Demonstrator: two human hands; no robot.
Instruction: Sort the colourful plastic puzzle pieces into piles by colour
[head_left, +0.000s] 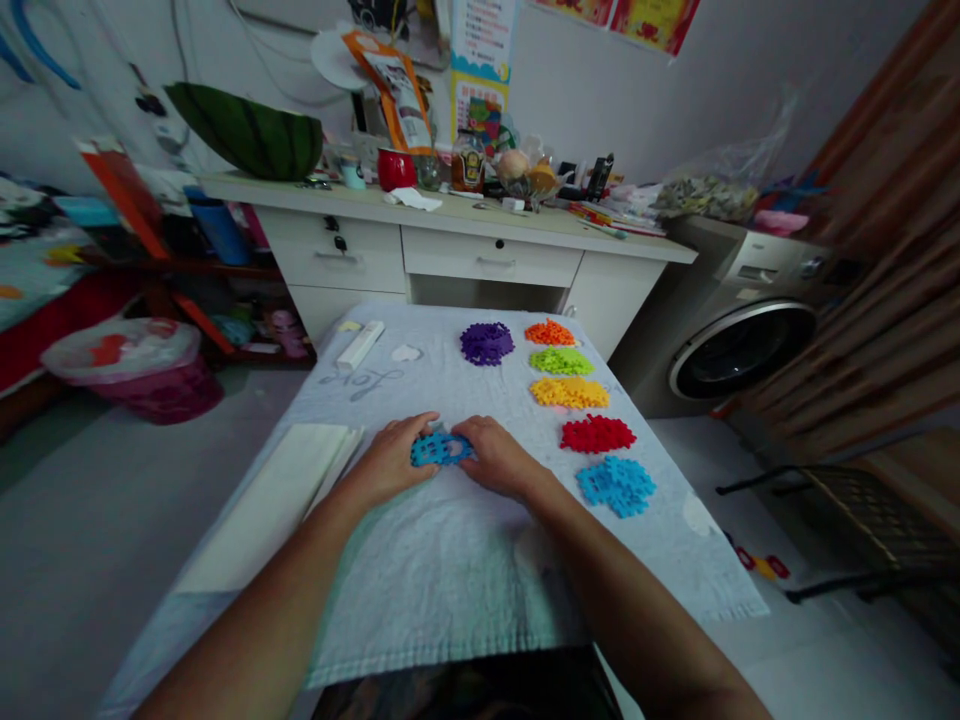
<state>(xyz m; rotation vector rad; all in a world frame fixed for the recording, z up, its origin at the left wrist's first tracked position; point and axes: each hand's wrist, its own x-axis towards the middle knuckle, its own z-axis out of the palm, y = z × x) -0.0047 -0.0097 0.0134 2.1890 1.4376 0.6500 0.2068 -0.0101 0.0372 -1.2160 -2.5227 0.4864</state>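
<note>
Both my hands rest on a pale cloth-covered table [450,560]. My left hand [390,462] and my right hand [496,458] are closed around a small cluster of joined blue plastic pieces [439,449], pinching it from either side. To the right lies a row of sorted piles: blue [616,485], red [597,434], yellow [570,392], green [561,361], orange [550,333] and purple [487,343].
A folded cream sheet [277,500] lies at the table's left edge, a white stick-like item [360,345] at the far left. Behind stand a cluttered white desk [450,250], a washing machine [739,345] and a pink bin [135,365].
</note>
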